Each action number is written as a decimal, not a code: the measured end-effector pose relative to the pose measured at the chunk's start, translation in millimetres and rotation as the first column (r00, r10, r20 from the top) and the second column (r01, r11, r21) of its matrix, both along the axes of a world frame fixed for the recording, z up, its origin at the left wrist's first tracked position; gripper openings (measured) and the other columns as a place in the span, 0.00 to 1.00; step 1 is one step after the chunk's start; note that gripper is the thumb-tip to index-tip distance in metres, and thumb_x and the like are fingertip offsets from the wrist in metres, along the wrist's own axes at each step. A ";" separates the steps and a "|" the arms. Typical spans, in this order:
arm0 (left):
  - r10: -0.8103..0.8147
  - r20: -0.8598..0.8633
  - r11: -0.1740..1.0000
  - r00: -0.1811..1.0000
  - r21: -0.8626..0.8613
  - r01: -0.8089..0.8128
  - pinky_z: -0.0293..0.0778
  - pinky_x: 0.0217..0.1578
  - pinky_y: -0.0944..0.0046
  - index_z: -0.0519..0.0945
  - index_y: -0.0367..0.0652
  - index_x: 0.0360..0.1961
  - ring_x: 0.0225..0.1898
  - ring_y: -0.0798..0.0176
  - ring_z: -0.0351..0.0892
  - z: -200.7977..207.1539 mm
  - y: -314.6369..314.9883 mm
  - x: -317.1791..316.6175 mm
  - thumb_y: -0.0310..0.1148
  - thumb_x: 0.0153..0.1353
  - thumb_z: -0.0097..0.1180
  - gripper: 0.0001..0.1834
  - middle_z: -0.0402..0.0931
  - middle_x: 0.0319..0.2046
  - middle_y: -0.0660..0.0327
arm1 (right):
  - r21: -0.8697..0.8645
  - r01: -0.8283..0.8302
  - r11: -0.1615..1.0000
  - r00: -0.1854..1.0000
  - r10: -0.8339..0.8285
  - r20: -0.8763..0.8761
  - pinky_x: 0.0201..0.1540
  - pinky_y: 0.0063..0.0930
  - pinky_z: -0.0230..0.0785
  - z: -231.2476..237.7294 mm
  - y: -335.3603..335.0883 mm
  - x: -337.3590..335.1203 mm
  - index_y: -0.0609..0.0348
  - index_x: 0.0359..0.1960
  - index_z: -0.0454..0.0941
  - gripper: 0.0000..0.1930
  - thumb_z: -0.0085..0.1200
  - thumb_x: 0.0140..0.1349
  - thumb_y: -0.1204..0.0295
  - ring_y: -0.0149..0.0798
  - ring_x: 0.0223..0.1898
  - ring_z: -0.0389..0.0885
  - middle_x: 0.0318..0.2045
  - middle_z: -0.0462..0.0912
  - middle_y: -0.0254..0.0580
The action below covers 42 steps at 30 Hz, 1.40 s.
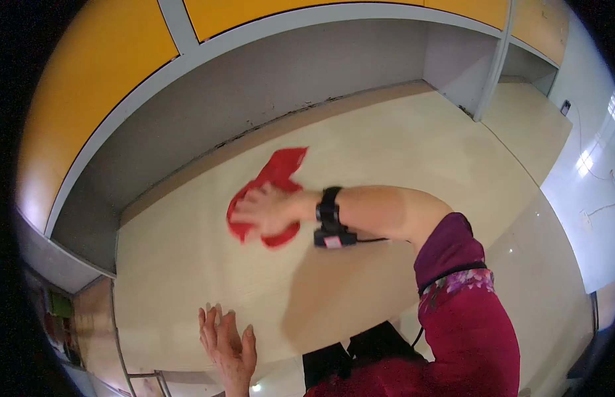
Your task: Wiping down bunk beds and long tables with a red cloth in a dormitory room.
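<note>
A red cloth point(281, 169) lies crumpled on the pale, cream-coloured tabletop point(387, 159). On top of it my right hand point(264, 210) presses flat, fingers spread and somewhat blurred by motion. Cloth shows around the palm and beyond the fingertips; the part beneath the hand is hidden. My left hand point(225, 341) rests near the front edge of the tabletop, at the lower left. Its fingers are apart and nothing is in it. A black strap with a small dark device point(331, 221) sits around my right wrist, and a cable runs from it along the forearm.
Behind the tabletop rises a grey back panel point(268, 86), with dark marks along its lower seam. Yellow cabinet doors point(109, 79) hang above in a grey frame. A grey upright point(496, 79) stands at the right. A small dark object point(566, 107) is at the far right edge.
</note>
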<state>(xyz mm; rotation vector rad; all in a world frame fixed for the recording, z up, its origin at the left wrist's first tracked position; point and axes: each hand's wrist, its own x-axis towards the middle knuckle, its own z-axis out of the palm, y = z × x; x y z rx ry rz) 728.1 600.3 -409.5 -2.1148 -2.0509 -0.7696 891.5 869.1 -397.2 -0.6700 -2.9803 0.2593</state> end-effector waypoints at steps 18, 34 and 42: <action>-0.022 0.006 0.994 1.000 0.104 0.021 0.56 0.54 0.46 0.74 0.39 0.43 0.59 0.41 0.57 -2.8 -0.7 5.5 0.32 0.53 0.53 0.16 0.65 0.51 0.49 | 0.158 0.880 0.448 0.466 -0.879 -0.101 0.52 0.54 0.58 -22.9 -82.3 281.1 0.50 0.57 0.63 0.30 0.39 0.58 0.46 0.51 0.55 0.65 0.57 0.66 0.43; 0.012 -0.031 0.997 0.999 0.078 -0.010 0.57 0.54 0.48 0.74 0.36 0.43 0.59 0.43 0.59 -19.6 -1.9 -4.3 0.32 0.57 0.50 0.14 0.66 0.52 0.46 | 0.147 0.985 -0.093 -0.071 -0.987 -0.144 0.57 0.56 0.50 -21.8 -157.3 471.3 0.44 0.59 0.60 0.33 0.37 0.56 0.41 0.52 0.59 0.59 0.59 0.62 0.39; 0.047 -0.007 0.992 0.999 0.113 -0.046 0.57 0.54 0.47 0.74 0.39 0.43 0.58 0.43 0.59 -9.6 -6.1 -2.8 0.31 0.53 0.52 0.15 0.67 0.51 0.49 | 0.062 0.945 0.322 0.323 -0.946 -0.001 0.57 0.55 0.51 -10.8 -129.2 343.7 0.48 0.61 0.58 0.31 0.38 0.58 0.46 0.52 0.60 0.58 0.60 0.60 0.43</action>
